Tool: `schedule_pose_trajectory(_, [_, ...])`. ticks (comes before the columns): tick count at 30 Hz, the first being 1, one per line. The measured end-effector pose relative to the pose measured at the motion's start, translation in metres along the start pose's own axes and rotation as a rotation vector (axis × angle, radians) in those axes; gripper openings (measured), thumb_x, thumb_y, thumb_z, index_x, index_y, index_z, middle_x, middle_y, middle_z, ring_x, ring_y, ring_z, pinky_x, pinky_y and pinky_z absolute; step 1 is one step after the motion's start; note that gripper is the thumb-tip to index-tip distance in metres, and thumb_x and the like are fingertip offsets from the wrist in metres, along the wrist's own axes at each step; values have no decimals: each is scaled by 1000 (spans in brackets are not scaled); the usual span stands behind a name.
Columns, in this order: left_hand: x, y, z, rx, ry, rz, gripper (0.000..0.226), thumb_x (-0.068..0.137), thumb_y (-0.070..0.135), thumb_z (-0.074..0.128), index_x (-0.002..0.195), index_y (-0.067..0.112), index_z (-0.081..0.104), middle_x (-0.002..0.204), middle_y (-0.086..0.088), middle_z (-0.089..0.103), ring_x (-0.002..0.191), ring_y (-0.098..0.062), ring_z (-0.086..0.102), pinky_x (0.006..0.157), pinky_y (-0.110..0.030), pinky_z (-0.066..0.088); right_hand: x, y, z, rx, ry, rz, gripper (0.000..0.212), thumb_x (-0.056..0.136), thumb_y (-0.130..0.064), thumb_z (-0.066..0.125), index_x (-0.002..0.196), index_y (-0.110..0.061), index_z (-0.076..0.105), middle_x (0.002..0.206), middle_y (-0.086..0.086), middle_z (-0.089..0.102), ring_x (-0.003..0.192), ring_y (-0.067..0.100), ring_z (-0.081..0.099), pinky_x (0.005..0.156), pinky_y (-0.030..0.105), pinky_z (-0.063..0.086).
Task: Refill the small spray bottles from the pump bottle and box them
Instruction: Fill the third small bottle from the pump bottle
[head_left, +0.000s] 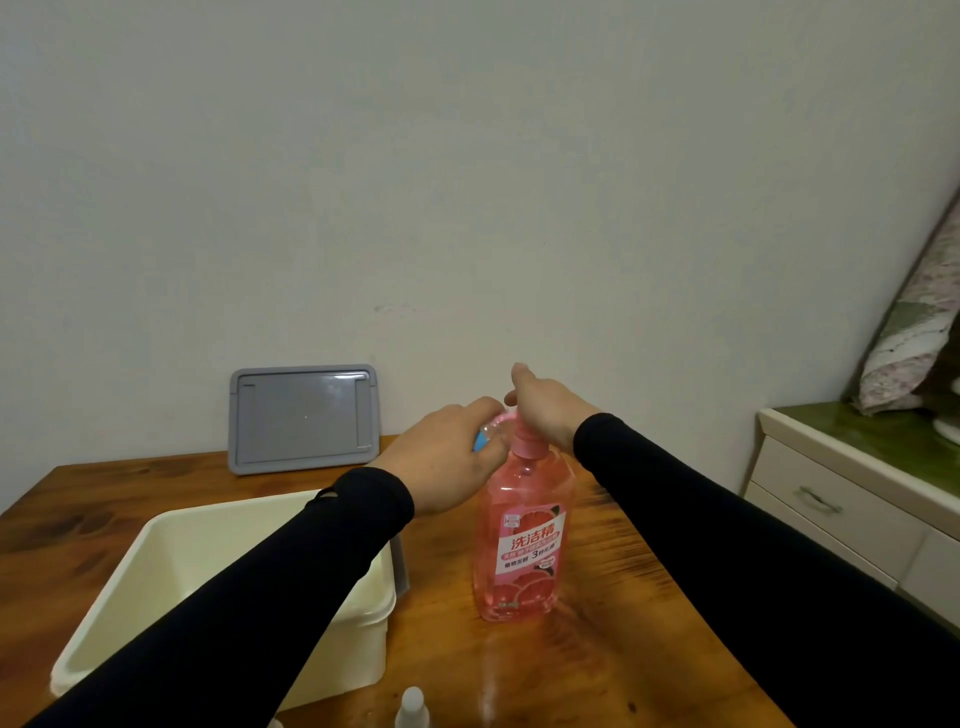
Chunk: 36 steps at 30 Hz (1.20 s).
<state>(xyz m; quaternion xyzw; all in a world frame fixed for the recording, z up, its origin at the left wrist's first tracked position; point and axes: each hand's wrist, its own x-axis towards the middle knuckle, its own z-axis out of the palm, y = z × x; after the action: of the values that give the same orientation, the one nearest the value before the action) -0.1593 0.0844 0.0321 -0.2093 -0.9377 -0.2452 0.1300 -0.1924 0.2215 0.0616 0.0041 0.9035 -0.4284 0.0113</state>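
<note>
A small spray bottle (485, 435) is gripped by the left hand (451, 457) right at the pump bottle (522, 540) spout on the table (613, 597), w/ the right hand (545, 410) pressed flat on top, prob. so soap goes in.

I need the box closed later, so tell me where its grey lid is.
In the head view, the flat grey plastic lid stands at the table's far left edge, leaning on the white wall, behind the cream plastic box.
</note>
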Motion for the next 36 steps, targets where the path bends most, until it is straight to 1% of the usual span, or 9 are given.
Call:
schedule_pose_trajectory(4, [0, 2, -6, -1, -3, 1, 42, 98, 44, 40, 137, 28, 39, 123, -3, 58, 98, -15, 55, 82, -26, 46, -2, -6, -6, 63, -24, 36, 64, 101, -46, 16, 134, -1, 47, 138, 18, 49, 124, 28, 47, 110, 40, 28])
schedule_pose_trajectory(7, [1, 5, -11, 1, 8, 13, 42, 98, 44, 39, 136, 27, 40, 123, -3, 59, 97, -14, 55, 82, -26, 46, -4, -12, -14, 135, -41, 53, 62, 100, -48, 19, 143, -8, 39, 147, 14, 40, 134, 27, 37, 106, 40, 25])
schedule_pose_trajectory(11, [1, 7, -12, -7, 35, 17, 41, 99, 41, 40, 136, 26, 41, 122, -2, 59, 93, -12, 53, 78, -24, 43, -3, -13, -13, 141, -42, 25, 60, 101, -45, 19, 138, -6, 45, 140, 19, 47, 128, 29, 45, 90, 33, 30])
schedule_pose_trajectory(18, [-1, 1, -3, 18, -6, 4, 42, 98, 43, 39, 138, 28, 39, 121, -3, 59, 97, -15, 57, 81, -27, 47, -1, 0, 0, 62, -5, 9, 62, 102, -41, 15, 123, -2, 57, 127, 20, 58, 114, 30, 56, 94, 36, 39])
schedule_pose_trajectory(21, [0, 3, -8, 20, -7, 13, 42, 98, 43, 39, 137, 27, 40, 121, -3, 59, 96, -14, 56, 82, -27, 47, -3, -4, -5, 88, -37, 22, 61, 102, -44, 16, 134, -4, 49, 138, 17, 49, 123, 29, 47, 101, 36, 32])
schedule_pose_trajectory(23, [1, 5, -11, 12, 1, 14, 41, 98, 42, 40, 137, 26, 40, 121, -2, 59, 95, -14, 55, 81, -26, 46, -5, -9, -10, 136, -59, 11, 59, 102, -44, 17, 139, -6, 44, 143, 13, 44, 128, 26, 41, 95, 32, 29])
schedule_pose_trajectory(27, [3, 8, -15, -1, 13, 18, 40, 99, 41, 40, 136, 25, 41, 121, -2, 59, 92, -12, 52, 76, -22, 40, -3, -16, -17, 152, -75, 8, 59, 102, -45, 17, 138, -8, 46, 140, 14, 49, 114, 23, 45, 90, 30, 29])
schedule_pose_trajectory(31, [1, 5, -9, 9, 8, 15, 41, 99, 39, 40, 137, 26, 40, 118, -3, 60, 94, -15, 56, 79, -25, 44, -3, -9, -8, 108, -50, 24, 56, 102, -37, 19, 137, -1, 46, 141, 20, 46, 122, 34, 48, 87, 34, 39])
schedule_pose_trajectory(36, [-1, 4, -4, 10, -11, -1, 43, 99, 40, 40, 139, 27, 38, 122, -4, 58, 97, -15, 55, 79, -25, 44, 1, -2, -1, 88, -40, 38, 56, 101, -40, 19, 124, -4, 55, 129, 18, 56, 109, 29, 55, 94, 37, 39])
